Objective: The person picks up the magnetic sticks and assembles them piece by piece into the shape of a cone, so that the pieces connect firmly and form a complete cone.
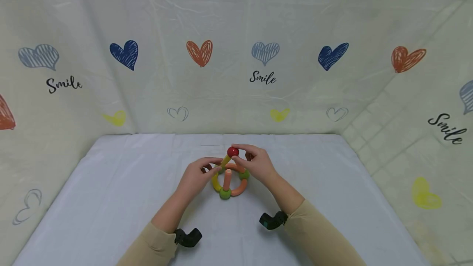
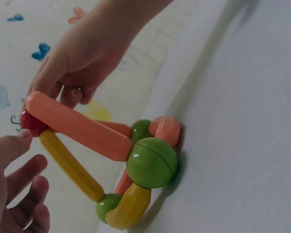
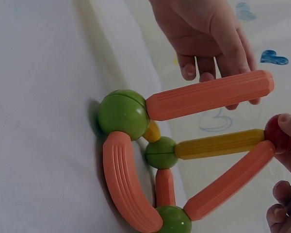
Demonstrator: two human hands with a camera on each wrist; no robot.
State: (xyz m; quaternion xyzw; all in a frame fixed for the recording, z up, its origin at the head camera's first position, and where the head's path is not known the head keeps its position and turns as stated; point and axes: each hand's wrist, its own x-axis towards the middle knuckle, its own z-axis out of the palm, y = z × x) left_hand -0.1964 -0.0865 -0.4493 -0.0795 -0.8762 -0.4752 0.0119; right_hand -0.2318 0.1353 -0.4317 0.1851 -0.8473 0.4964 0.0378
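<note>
A magnetic stick-and-ball toy stands on the white-covered table, its ring of curved sticks (image 1: 239,188) joined by green balls (image 1: 225,193). My right hand (image 1: 259,164) pinches a red ball (image 1: 233,152) between thumb and finger, at the top. A straight yellow stick (image 3: 218,145) and an orange stick (image 3: 230,179) run from that ball down to two green balls. Another orange stick (image 2: 77,126) rises from the front green ball, its upper end apart from the red ball. Beside the yellow stick my left hand (image 1: 196,175) has loosely bent fingers, gripping nothing visible.
White cloth (image 1: 122,200) covers the table around the toy. Behind it hangs a pale curtain (image 1: 229,93) printed with hearts and lettering. Black wrist cameras (image 1: 188,237) are strapped on both wrists.
</note>
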